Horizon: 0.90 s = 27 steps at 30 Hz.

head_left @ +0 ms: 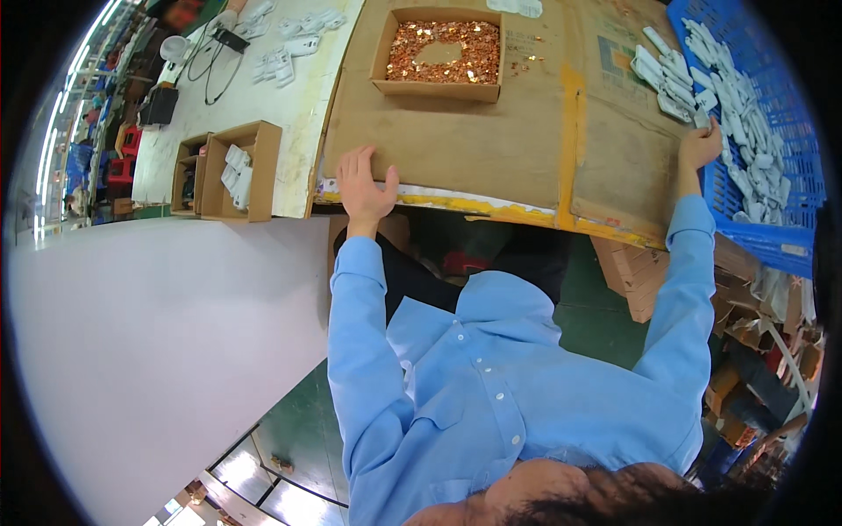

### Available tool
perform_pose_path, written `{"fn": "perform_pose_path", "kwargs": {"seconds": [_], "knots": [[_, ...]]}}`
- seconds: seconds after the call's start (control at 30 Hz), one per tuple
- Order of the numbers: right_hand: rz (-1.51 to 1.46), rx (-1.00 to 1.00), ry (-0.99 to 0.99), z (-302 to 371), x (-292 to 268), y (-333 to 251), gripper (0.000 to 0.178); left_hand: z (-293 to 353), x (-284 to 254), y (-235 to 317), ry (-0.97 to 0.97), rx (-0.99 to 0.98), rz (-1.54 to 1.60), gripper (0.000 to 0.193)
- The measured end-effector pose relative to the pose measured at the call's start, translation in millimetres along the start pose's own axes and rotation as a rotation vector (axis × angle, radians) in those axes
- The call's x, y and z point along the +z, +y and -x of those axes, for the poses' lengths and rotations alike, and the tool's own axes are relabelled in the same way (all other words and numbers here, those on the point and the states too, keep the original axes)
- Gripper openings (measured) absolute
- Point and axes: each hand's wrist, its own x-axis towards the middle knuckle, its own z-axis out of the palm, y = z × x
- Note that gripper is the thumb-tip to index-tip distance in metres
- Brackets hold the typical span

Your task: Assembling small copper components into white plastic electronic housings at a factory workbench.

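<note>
My left hand lies at the near edge of the cardboard-covered table, fingers stretched out and thumb apart, with nothing in it. At the right, my right hand is closed, its fingertips pinching the end of a small white plastic piece. A pile of similar white plastic parts lies just beyond that hand, on the cardboard beside a blue basket. Many more white parts fill the basket. Farther off, an open cardboard box holds small copper-coloured metal pieces.
On the pale table at left stand small cardboard boxes, one with white parts inside. Behind them are a black block, a cable and more white parts. A few loose copper pieces lie right of the copper-filled box.
</note>
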Motion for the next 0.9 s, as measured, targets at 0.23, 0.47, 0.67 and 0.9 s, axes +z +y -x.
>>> {"fn": "perform_pose_path", "kwargs": {"seconds": [0.23,0.47,0.67,0.9], "knots": [[-0.370,0.134,-0.015,-15.6,-44.1,-89.5,0.024,1.5,2.1,-2.2,0.016,-0.009,0.018,0.042],[-0.866,0.304,-0.626,72.0,-108.6,-251.2,0.020,-1.1,-4.0,0.7,-0.004,-0.008,0.072,0.046],[-1.122,0.389,-0.937,154.7,-144.4,-353.3,0.018,-6.5,-5.9,41.8,-0.119,0.110,0.335,0.051],[-1.178,0.315,-1.072,153.0,-128.1,-398.9,0.018,-14.7,5.3,46.3,-0.367,-0.265,0.885,0.023]]}}
